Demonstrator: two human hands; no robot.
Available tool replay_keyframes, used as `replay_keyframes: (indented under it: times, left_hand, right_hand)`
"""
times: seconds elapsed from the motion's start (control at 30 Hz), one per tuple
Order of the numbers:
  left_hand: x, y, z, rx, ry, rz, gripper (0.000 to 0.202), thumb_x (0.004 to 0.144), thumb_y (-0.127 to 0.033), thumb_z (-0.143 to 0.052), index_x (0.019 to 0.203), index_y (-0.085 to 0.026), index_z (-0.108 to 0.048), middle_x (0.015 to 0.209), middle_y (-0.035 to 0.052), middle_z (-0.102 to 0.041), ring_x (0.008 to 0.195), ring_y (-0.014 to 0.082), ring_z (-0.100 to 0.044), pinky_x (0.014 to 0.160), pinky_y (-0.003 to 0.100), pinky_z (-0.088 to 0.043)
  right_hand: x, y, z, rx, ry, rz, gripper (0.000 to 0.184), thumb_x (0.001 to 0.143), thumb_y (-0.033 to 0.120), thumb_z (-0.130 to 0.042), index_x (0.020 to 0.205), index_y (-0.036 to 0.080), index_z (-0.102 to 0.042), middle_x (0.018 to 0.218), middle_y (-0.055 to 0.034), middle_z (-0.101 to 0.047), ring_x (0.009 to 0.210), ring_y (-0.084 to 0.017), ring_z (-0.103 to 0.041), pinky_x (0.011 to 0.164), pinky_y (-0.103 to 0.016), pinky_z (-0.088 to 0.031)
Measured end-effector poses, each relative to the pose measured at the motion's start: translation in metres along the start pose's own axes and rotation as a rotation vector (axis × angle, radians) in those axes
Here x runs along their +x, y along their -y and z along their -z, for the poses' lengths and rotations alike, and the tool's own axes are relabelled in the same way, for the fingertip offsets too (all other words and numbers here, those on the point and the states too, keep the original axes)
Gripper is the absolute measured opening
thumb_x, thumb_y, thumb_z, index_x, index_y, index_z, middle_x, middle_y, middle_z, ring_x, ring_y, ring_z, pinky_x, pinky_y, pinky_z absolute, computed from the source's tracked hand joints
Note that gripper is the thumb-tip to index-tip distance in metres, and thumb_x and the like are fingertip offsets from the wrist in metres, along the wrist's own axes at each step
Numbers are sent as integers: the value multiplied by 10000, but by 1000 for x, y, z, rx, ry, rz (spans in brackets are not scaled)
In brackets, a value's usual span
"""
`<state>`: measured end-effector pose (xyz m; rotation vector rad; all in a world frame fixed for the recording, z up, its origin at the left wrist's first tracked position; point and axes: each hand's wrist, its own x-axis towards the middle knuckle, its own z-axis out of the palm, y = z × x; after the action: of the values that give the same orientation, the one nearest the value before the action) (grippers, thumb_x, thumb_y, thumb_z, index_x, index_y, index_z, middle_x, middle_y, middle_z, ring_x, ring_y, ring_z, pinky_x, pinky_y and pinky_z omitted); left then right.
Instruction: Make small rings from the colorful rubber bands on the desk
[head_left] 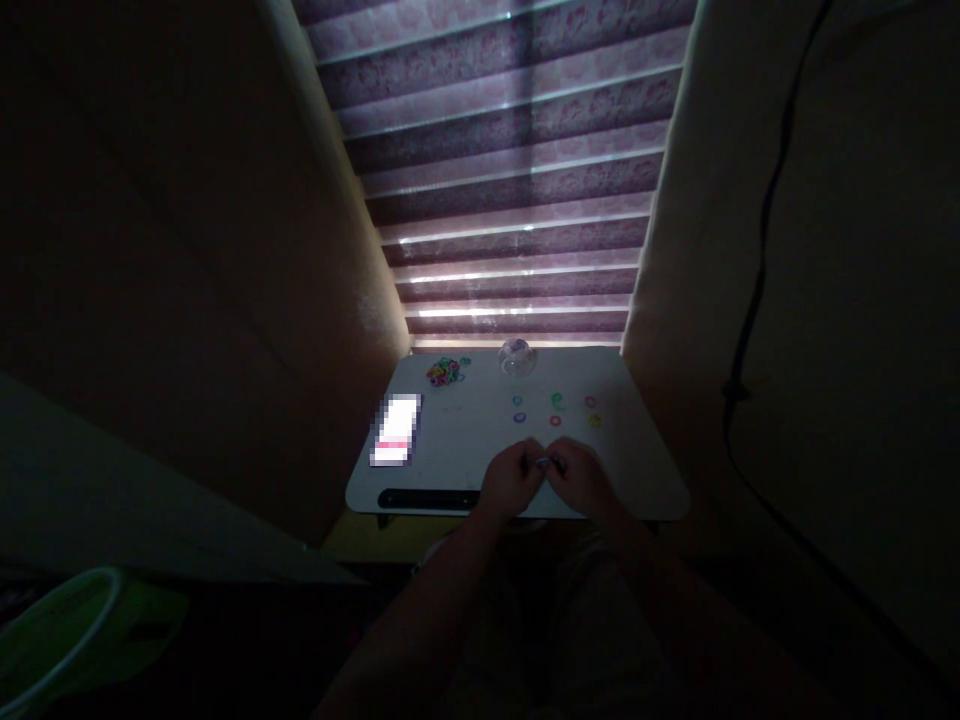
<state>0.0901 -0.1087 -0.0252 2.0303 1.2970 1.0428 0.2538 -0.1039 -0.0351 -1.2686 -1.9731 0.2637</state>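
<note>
My left hand (512, 478) and my right hand (579, 478) meet over the near edge of a small white table (645, 470). Both are closed, fingertips pinched together on a tiny pale loop band (541, 462) between them. Just beyond the hands lie several loose coloured bands (556, 408) spread on the tabletop. A heap of mixed coloured bands (443, 372) sits at the far left corner. The room is dim and small details are hard to make out.
A lit phone (396, 430) lies on the table's left side. A clear round ball (517, 357) stands at the far edge by the striped blind (510, 200). A black slot (427, 497) runs along the near edge. A green basin (67, 630) sits lower left.
</note>
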Motion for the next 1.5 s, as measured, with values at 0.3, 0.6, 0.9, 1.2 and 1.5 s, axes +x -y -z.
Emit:
replay_keyframes:
  times: [0.3, 0.6, 0.9, 1.2, 1.5]
  left_hand:
    - [1, 0, 0, 17, -9, 3, 191, 919, -251, -472, 863, -183, -641, 792, 3, -662, 722, 135, -575, 696, 242, -421]
    - [1, 0, 1, 40, 4, 71, 187, 914, -273, -492, 950, -190, -655, 844, 9, -700, 758, 147, -620, 701, 247, -438]
    - [1, 3, 2, -22, -15, 77, 145, 838, -151, -514, 908, -185, -636, 764, -13, -663, 665, 120, -562, 656, 222, -420]
    - [-1, 9, 3, -52, -7, 48, 151, 886, -281, -517, 918, -181, -626, 727, -27, -627, 637, 102, -536, 622, 199, -410]
    - [0, 6, 4, -40, -1, 69, 203, 944, -313, -467, 938, -202, -637, 793, -4, -693, 687, 123, -604, 672, 221, -454]
  right_hand:
    - [0, -5, -4, -9, -25, 14, 89, 782, 171, -551, 701, 204, -537, 670, -5, -531, 626, -146, -466, 602, -261, -322]
    - [0, -4, -4, 41, -27, -17, 106, 795, 217, -591, 701, 202, -544, 660, -2, -542, 609, -138, -477, 582, -249, -333]
    - [1, -7, -6, 54, -62, -23, 160, 828, 265, -596, 690, 203, -543, 663, -2, -536, 616, -139, -482, 587, -255, -343]
    - [0, -4, -3, 38, -59, -14, 166, 849, 279, -580, 704, 205, -545, 673, -8, -553, 627, -142, -490, 598, -260, -354]
    - [1, -6, -5, 61, -68, -19, 151, 826, 228, -568, 683, 204, -525, 651, 0, -535, 605, -139, -482, 580, -260, -334]
